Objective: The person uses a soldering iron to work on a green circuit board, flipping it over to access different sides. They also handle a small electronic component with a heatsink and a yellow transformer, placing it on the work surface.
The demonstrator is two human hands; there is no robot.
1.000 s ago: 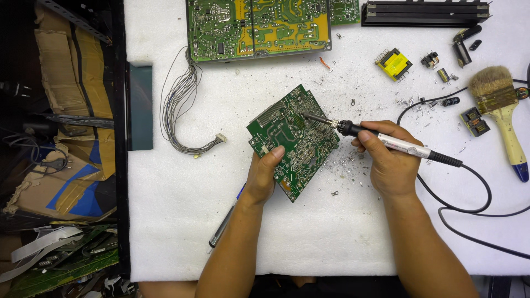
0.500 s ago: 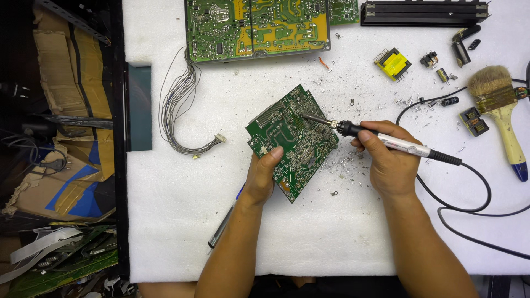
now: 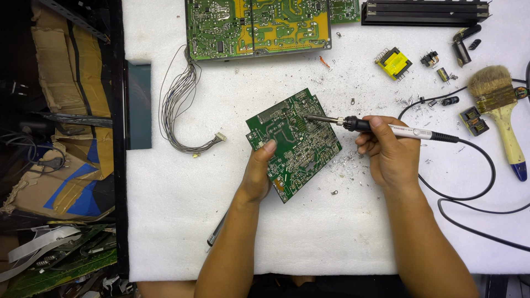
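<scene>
Fingers of the right hand (image 3: 389, 157) are pinching a soldering iron (image 3: 381, 128), tip touching the small green circuit board (image 3: 293, 144) mid-tabletop; left hand (image 3: 258, 172) is gripping the board's lower-left edge, thumb on top.

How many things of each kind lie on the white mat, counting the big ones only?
Green circuit boards: 2, a small one held by the left hand and a large one.
Soldering irons: 1, in the right hand.
Paintbrushes: 1.
Wire bundles: 1.
Yellow transformers: 1.
Total: 6.
</scene>
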